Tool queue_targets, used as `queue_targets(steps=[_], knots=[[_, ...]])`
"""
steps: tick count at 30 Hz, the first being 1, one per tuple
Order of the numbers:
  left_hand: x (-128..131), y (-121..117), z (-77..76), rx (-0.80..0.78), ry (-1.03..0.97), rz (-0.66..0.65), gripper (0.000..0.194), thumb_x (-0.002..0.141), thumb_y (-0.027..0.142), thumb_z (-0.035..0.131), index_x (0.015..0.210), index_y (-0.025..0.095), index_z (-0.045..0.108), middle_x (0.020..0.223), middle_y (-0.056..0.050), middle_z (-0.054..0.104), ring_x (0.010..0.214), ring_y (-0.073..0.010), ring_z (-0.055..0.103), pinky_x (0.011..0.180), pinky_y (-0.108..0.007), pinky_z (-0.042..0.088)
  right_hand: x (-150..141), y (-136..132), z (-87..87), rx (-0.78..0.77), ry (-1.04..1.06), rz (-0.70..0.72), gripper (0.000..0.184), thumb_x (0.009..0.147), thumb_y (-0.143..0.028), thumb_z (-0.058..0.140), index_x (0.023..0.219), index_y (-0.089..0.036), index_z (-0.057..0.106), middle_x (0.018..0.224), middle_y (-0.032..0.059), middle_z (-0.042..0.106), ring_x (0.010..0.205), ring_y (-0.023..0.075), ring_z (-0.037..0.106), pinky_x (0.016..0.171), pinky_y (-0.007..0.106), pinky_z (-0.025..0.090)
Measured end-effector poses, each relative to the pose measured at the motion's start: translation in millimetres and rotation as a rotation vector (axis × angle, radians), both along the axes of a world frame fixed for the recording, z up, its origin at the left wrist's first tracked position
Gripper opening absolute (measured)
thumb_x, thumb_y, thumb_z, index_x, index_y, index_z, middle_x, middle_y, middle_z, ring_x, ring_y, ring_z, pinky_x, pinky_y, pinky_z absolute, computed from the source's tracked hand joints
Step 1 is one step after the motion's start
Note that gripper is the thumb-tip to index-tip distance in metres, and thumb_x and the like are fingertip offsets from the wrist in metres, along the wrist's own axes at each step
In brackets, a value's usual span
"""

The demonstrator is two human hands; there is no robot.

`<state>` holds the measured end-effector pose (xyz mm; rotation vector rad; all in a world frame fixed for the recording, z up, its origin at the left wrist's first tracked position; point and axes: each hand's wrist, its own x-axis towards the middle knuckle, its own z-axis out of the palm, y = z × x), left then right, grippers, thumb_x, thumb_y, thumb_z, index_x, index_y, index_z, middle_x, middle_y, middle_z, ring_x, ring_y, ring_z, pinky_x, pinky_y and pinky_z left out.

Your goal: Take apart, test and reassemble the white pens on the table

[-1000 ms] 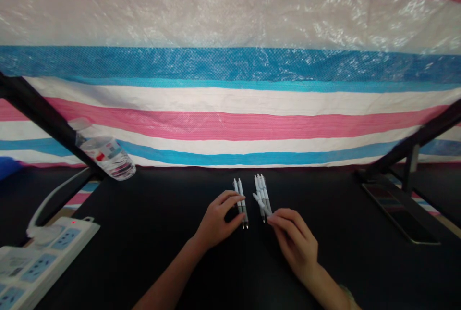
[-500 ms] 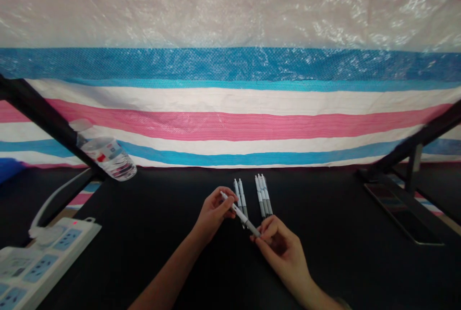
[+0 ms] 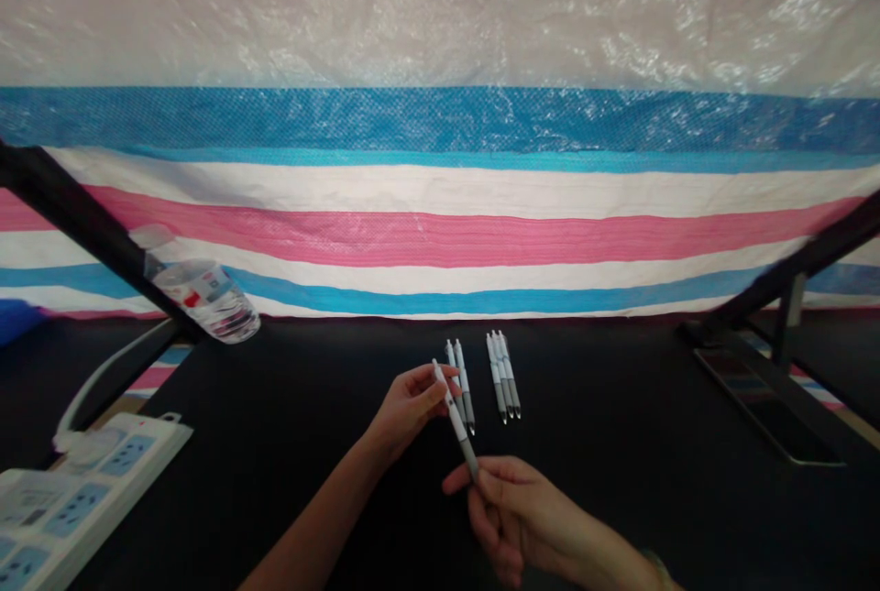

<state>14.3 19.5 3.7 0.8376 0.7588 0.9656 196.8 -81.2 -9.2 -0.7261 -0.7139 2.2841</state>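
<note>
A white ballpoint pen with a grey grip (image 3: 455,419) is held slanted over the black table, its push-button end up and away from me. My left hand (image 3: 411,406) has its thumb and fingers closed about the upper part of the pen. Thumb and forefinger of my right hand (image 3: 519,507) pinch the grey lower end, so the tip is hidden. Just behind my left hand lie two similar pens (image 3: 465,385), side by side and partly covered by its fingers. Three more pens (image 3: 504,377) lie together a little to the right.
On the left are a white power strip (image 3: 82,499) with a cable and a clear plastic bottle (image 3: 213,298) leaning by a black bar. A dark phone (image 3: 766,408) lies at the right near another bar. A striped plastic sheet (image 3: 440,238) hangs behind the table.
My right hand has moved down and left and turned, still pinching the lower end. The pen now points more steeply toward me. My left hand has barely shifted.
</note>
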Motion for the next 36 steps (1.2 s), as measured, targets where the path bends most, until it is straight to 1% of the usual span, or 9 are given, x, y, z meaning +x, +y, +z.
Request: queue_targets(steps=[5, 9, 18, 21, 23, 25, 27, 31, 36], knots=[[-2, 1, -3.0, -0.013, 0.0, -0.035, 0.044, 0.065, 0.045, 0.091, 0.094, 0.013, 0.079, 0.081, -0.009, 0.076, 0.073, -0.0187, 0.069, 0.068, -0.029, 0.053, 2, 1, -1.4, -0.014, -0.008, 0.031, 0.044, 0.086, -0.055, 0.071, 0.091, -0.012, 0.065, 0.051, -0.005, 0.055, 0.031, 0.0032, 0.033, 0.035, 0.017, 0.034], [-2, 1, -6.0, -0.021, 0.028, -0.034, 0.039, 0.065, 0.042, 0.091, 0.087, 0.012, 0.079, 0.078, -0.009, 0.078, 0.069, -0.0176, 0.069, 0.063, -0.026, 0.051, 3, 1, -3.3, -0.048, -0.095, 0.037, 0.046, 0.081, -0.058, 0.073, 0.082, -0.014, 0.061, 0.046, -0.0058, 0.054, 0.029, 0.0015, 0.026, 0.033, 0.015, 0.023], [3, 1, -8.1, -0.01, 0.079, -0.012, 0.035, 0.064, 0.041, 0.091, 0.08, 0.012, 0.079, 0.075, -0.009, 0.078, 0.062, -0.016, 0.067, 0.058, -0.024, 0.048, 1, 0, 5.0, -0.106, -0.252, -0.004, 0.047, 0.072, -0.058, 0.079, 0.073, -0.017, 0.055, 0.043, -0.0071, 0.05, 0.028, 0.0008, 0.022, 0.032, 0.017, 0.016], [2, 3, -7.1, -0.008, 0.082, -0.007, 0.035, 0.062, 0.04, 0.092, 0.077, 0.012, 0.079, 0.071, -0.008, 0.077, 0.06, -0.0155, 0.065, 0.057, -0.024, 0.047, 0, 0, 4.1, -0.097, -0.269, -0.013, 0.046, 0.073, -0.056, 0.079, 0.075, -0.015, 0.058, 0.045, -0.0061, 0.052, 0.028, 0.0018, 0.028, 0.032, 0.017, 0.019], [1, 4, -6.6, -0.016, 0.076, -0.005, 0.035, 0.062, 0.041, 0.092, 0.077, 0.012, 0.079, 0.071, -0.008, 0.076, 0.06, -0.0152, 0.065, 0.057, -0.024, 0.047, 0, 0, 0.8, -0.066, -0.227, -0.03, 0.045, 0.076, -0.054, 0.078, 0.084, -0.013, 0.062, 0.052, -0.0024, 0.059, 0.032, 0.005, 0.041, 0.035, 0.017, 0.027], [-1, 6, -6.7, -0.026, 0.069, -0.002, 0.036, 0.062, 0.041, 0.092, 0.078, 0.012, 0.079, 0.072, -0.008, 0.076, 0.061, -0.0146, 0.065, 0.058, -0.023, 0.047, 1, 1, -2.8, -0.049, -0.162, -0.056, 0.047, 0.082, -0.053, 0.073, 0.1, -0.01, 0.065, 0.067, 0.0048, 0.068, 0.044, 0.0107, 0.058, 0.039, 0.018, 0.036], [-1, 6, -7.2, -0.034, 0.062, -0.002, 0.036, 0.062, 0.041, 0.092, 0.079, 0.012, 0.079, 0.073, -0.008, 0.076, 0.062, -0.0141, 0.065, 0.059, -0.023, 0.047, 2, 2, -5.1, -0.066, -0.116, -0.074, 0.046, 0.087, -0.052, 0.067, 0.105, -0.01, 0.065, 0.082, 0.0102, 0.072, 0.057, 0.0151, 0.067, 0.043, 0.019, 0.04], [-1, 6, -7.6, -0.043, 0.049, -0.01, 0.038, 0.06, 0.041, 0.093, 0.079, 0.012, 0.079, 0.072, -0.008, 0.076, 0.063, -0.0139, 0.066, 0.06, -0.022, 0.048, 3, 2, -3.4, -0.085, -0.087, -0.079, 0.035, 0.084, -0.045, 0.074, 0.093, -0.013, 0.063, 0.081, 0.0073, 0.071, 0.063, 0.0159, 0.068, 0.043, 0.017, 0.042], [0, 5, -4.9, -0.041, 0.04, -0.019, 0.036, 0.062, 0.04, 0.093, 0.08, 0.012, 0.08, 0.072, -0.007, 0.076, 0.063, -0.0132, 0.066, 0.059, -0.022, 0.048, 2, 2, 0.5, -0.103, -0.088, -0.081, 0.039, 0.089, -0.049, 0.067, 0.1, -0.011, 0.064, 0.086, 0.0107, 0.072, 0.067, 0.0181, 0.072, 0.04, 0.016, 0.042]])
